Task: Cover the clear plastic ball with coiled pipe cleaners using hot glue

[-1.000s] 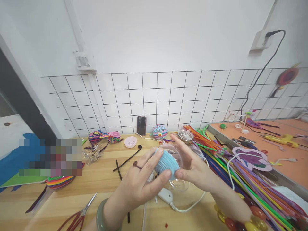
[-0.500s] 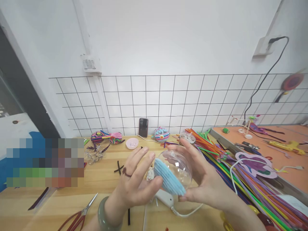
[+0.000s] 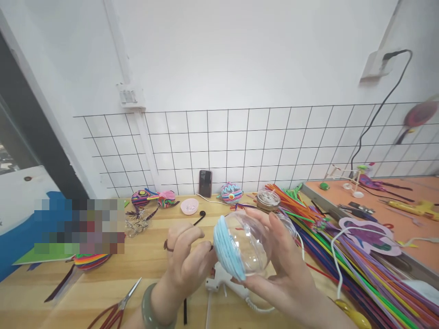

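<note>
My right hand [image 3: 284, 260] holds a clear plastic ball [image 3: 252, 244], thumb underneath and fingers over the far side. Light blue fuzzy strands, like pipe cleaners, cover the ball's left part [image 3: 228, 251]. Close to that blue side is my left hand [image 3: 188, 260], its fingers curled and pinched together. A small dark bit shows at its fingertips, too small to name. Below the ball lies a white glue gun [image 3: 214, 281] with a coiled cord, partly hidden by my hands. Red-handled scissors [image 3: 118, 306] rest at the lower left.
Bundles of coloured pipe cleaners [image 3: 356, 269] fill the right side. Behind stand a phone [image 3: 205, 183], a pink dish [image 3: 189, 206], a decorated ball [image 3: 231, 193] and a round tin [image 3: 268, 199]. A yellow glue gun [image 3: 408, 208] lies on the orange board [image 3: 384, 187].
The ball has turned, showing more of its blue-wrapped side. My left hand has gone from spread fingers beside the ball to a curled pinch, slightly lower.
</note>
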Available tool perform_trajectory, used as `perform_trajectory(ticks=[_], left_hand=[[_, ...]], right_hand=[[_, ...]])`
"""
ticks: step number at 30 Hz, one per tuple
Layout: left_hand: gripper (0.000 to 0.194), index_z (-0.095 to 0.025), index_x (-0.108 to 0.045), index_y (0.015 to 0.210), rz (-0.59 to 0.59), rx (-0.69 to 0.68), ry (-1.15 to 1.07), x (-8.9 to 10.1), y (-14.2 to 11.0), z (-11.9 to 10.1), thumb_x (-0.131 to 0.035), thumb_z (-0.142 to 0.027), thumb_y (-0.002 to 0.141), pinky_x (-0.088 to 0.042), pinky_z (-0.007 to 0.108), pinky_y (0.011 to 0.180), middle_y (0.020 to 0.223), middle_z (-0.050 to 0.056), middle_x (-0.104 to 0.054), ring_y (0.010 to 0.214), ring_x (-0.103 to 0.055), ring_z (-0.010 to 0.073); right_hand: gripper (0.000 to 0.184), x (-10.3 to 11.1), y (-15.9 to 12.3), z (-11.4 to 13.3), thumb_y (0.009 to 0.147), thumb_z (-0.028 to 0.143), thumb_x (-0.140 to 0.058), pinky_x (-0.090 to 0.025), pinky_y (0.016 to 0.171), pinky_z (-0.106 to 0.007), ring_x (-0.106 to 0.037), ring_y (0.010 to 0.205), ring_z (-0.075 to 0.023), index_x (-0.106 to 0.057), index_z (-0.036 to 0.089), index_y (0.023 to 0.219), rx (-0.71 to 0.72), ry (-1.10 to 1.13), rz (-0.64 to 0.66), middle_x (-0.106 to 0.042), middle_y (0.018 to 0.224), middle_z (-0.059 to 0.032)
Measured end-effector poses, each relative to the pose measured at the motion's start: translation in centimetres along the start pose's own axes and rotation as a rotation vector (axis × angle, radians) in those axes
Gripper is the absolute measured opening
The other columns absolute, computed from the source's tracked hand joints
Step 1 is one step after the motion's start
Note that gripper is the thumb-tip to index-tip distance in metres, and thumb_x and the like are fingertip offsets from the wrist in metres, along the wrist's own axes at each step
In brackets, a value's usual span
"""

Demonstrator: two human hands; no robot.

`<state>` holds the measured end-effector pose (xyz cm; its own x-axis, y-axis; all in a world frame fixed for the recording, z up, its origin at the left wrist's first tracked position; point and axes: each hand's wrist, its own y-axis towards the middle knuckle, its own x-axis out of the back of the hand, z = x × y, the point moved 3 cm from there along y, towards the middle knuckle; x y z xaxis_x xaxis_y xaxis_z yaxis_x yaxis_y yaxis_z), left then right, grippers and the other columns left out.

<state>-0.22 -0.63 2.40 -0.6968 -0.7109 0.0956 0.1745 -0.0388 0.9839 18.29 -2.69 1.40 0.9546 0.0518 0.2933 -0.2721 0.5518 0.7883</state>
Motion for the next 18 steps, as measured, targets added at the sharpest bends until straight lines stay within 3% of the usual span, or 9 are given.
perform_trajectory(ticks=[6,10,18], left_hand=[[0.019,-0.02,-0.054,0.082,0.072,-0.08,-0.049,0.0,-0.1,0.0,-0.066,-0.005,0.076,-0.048,0.035,0.071,0.085,0.005,-0.057,0.081,-0.055,0.0184],[0.022,-0.019,-0.057,0.083,0.069,-0.165,-0.087,0.2,0.1,-0.2,-0.068,-0.003,0.074,-0.05,0.037,0.075,0.094,0.007,-0.061,0.089,-0.056,0.0202],[0.026,-0.017,-0.058,0.086,0.106,-0.254,-0.102,0.1,1.2,-0.4,-0.075,-0.006,0.071,-0.055,0.04,0.076,0.1,0.01,-0.064,0.1,-0.058,0.0239]], right_hand=[[0.098,-0.5,0.0,-0.2,0.08,0.018,-0.073,-0.039,0.111,-0.048,-0.038,0.137,-0.0277,-0.01,0.049,0.149,-0.094,0.03,-0.087,-0.029,0.153,-0.0009],[0.099,-0.4,0.2,-0.7,0.074,0.027,-0.08,-0.04,0.109,-0.047,-0.04,0.136,-0.0276,-0.016,0.05,0.147,-0.279,0.131,-0.179,-0.036,0.149,-0.0006],[0.098,0.1,1.1,-1.3,0.067,0.035,-0.085,-0.042,0.106,-0.049,-0.05,0.127,-0.0299,-0.026,0.038,0.147,-0.527,0.39,-0.213,-0.046,0.141,-0.0079]])
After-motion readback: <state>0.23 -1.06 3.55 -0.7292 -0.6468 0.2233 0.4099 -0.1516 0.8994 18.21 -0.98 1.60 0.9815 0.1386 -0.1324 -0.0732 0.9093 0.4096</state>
